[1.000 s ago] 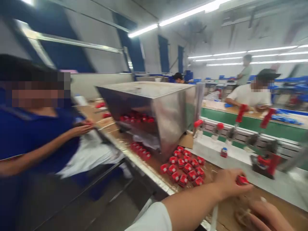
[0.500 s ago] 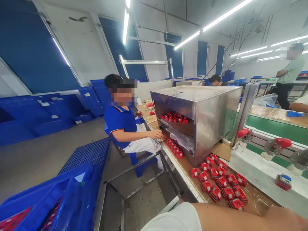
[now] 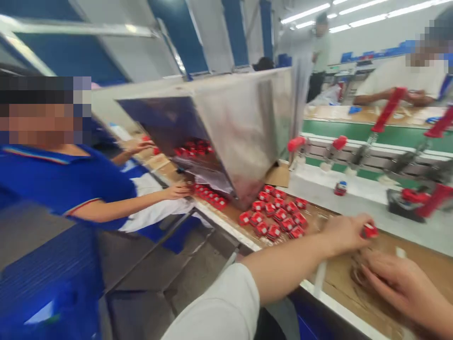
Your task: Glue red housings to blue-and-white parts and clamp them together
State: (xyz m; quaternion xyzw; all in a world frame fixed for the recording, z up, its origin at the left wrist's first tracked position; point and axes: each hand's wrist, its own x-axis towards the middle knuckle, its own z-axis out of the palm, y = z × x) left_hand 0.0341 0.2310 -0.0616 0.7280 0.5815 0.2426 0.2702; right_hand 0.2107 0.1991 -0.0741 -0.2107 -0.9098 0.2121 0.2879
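My left hand (image 3: 345,232) is stretched over the brown table top and pinches a small red part (image 3: 370,231) between its fingertips. Just left of it lies a cluster of several more red parts (image 3: 278,218) on the table. My right hand (image 3: 403,288) rests at the lower right with fingers spread, lying on something dark and brownish that I cannot make out. A steel box (image 3: 226,127), open at the side, stands behind the cluster, with more red parts inside it.
A person in a blue shirt (image 3: 67,182) sits on the left, one hand at the red parts by the box. Red-handled toggle clamps (image 3: 334,144) line a white ledge beside a green conveyor (image 3: 357,132). Other people work at the far table. A blue crate (image 3: 46,283) is at lower left.
The view swung left to the aisle and back to the table. My left hand, out of view half a second ago, is again over the table, holding a red part as a second ago.
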